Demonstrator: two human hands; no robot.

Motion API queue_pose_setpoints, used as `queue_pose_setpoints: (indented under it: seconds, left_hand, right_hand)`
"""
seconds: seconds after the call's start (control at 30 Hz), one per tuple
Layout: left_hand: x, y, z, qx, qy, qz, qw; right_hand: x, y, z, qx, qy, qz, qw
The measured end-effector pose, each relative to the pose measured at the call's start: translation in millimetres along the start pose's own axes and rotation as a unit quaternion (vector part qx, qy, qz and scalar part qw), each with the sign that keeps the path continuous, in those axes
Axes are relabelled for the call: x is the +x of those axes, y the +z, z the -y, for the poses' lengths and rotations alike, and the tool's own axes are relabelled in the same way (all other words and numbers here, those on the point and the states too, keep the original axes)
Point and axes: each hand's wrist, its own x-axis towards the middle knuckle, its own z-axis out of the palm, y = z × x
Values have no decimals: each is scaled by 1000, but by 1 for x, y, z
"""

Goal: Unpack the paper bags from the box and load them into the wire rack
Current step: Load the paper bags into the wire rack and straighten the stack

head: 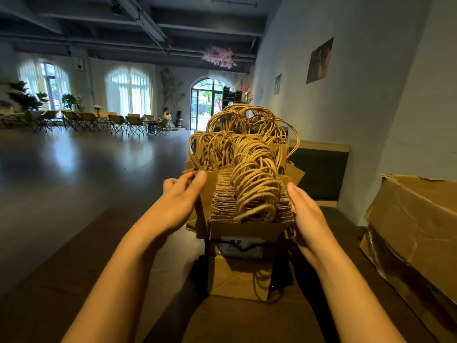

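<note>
Both forearms are bare, with no sleeves, and each hand, left (181, 194) and right (306, 214), is ungloved.

Dark table (103, 280) bears bag-filled rack (243, 263) (upright) and cardboard box (415, 233).
</note>
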Motion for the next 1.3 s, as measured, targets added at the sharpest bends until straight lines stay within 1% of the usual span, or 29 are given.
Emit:
queue_pose_setpoints:
  seconds: [0.07, 0.13, 0.17, 0.23, 0.3, 0.37, 0.4, 0.53, 0.6, 0.7, 0.73, 0.8, 0.87, 0.93, 1.03, 1.17, 1.3]
  left_hand:
    - [5, 5, -1, -51, -36, -28, 998]
    - [9, 11, 1, -98, -79, -57, 990]
    - [9, 14, 0, -107, -74, -62, 990]
    - [9, 20, 0, -94, -53, -53, 993]
    - [9, 24, -2, -69, -52, -49, 995]
    - [10, 25, -2, -41, -57, -63, 996]
    - [9, 25, -4, -51, -55, -67, 995]
    - [6, 30, -6, -162, 5, -37, 986]
    - [7, 35, -6, -183, 5, -17, 983]
    - [3, 41, -9, -203, 28, 22, 979]
    - [4, 42, -10, -206, 23, 32, 978]
    - [3, 42, -7, -223, 31, 26, 974]
    - [2, 43, -5, -233, 26, 31, 972]
    - [0, 44, -6, -231, 41, 32, 972]
    - [2, 43, -4, -266, 20, 39, 963]
    - [3, 43, 1, -275, 23, 51, 960]
    - [-1, 43, -3, -266, 26, 66, 961]
  right_hand:
    - [2, 1, -1, 30, -10, -16, 999]
    - [1, 0, -3, 28, -18, -25, 999]
    - [0, 0, -4, 19, -24, -31, 999]
    - [-1, 0, -5, 1, -46, -40, 998]
    - [-5, 4, -1, -23, -77, -45, 996]
    - [-8, 9, 4, -26, -96, -63, 993]
    - [-9, 10, 5, -24, -102, -68, 992]
    - [-10, 10, 7, -35, -115, -51, 991]
    - [-8, 8, 6, -27, -105, -35, 994]
    - [-8, 6, 3, 4, -75, 7, 997]
    - [-8, 5, 2, 13, -70, 17, 997]
    - [-9, 5, 2, 16, -78, 28, 996]
    - [-11, 8, 4, 5, -95, 23, 995]
    - [-13, 12, 5, -23, -109, 16, 994]
    - [-16, 17, 5, -50, -123, 1, 991]
    - [-15, 12, 4, -27, -127, 19, 991]
    - [-12, 11, 1, -38, -143, 28, 989]
